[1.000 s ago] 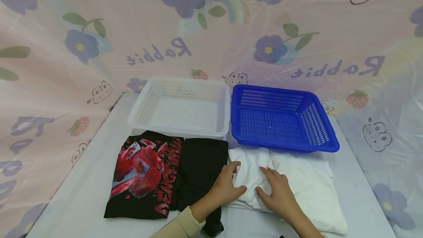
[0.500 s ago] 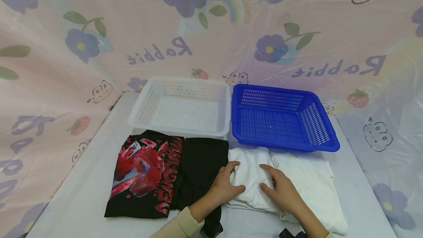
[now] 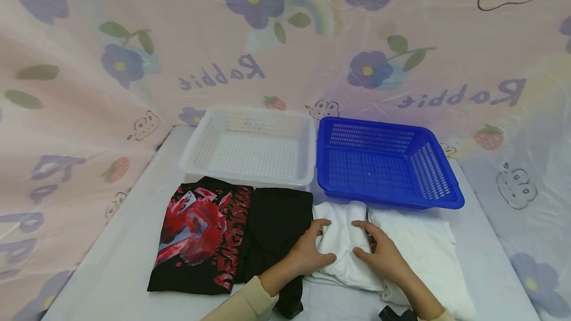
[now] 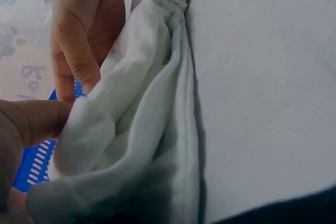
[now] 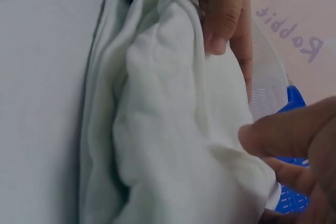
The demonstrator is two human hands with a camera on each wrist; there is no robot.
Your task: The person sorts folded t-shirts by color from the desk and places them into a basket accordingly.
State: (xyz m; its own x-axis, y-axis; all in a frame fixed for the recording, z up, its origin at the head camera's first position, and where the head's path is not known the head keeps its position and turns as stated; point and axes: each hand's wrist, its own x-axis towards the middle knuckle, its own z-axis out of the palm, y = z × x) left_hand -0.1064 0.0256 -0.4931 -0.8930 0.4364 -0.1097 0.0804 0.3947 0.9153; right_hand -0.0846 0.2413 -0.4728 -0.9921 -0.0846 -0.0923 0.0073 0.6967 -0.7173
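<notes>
A folded white garment (image 3: 343,241) lies on the table, its soft layers bunched up at the front edge. My left hand (image 3: 310,251) grips its left side, thumb on the near part and fingers curled at the far side. On the opposite side my right hand (image 3: 383,254) holds it the same way, thumb and fingers bent round the cloth. In the right wrist view the right thumb (image 5: 273,132) presses the fabric while the fingers go partly out of sight under it. Just right of it lies a second white garment (image 3: 428,256), spread flatter.
Folded black trousers or a similar black garment (image 3: 278,232) lie left of my left hand, beside a black T-shirt with red print (image 3: 196,232). Behind stand a white plastic basket (image 3: 187,160) and a blue basket (image 3: 388,199). A printed curtain (image 3: 285,78) hangs behind the table.
My right hand has shifted slightly right along the white garment, its thumb and fingers closer together. The left hand keeps its place. The whole head view has moved a little.
</notes>
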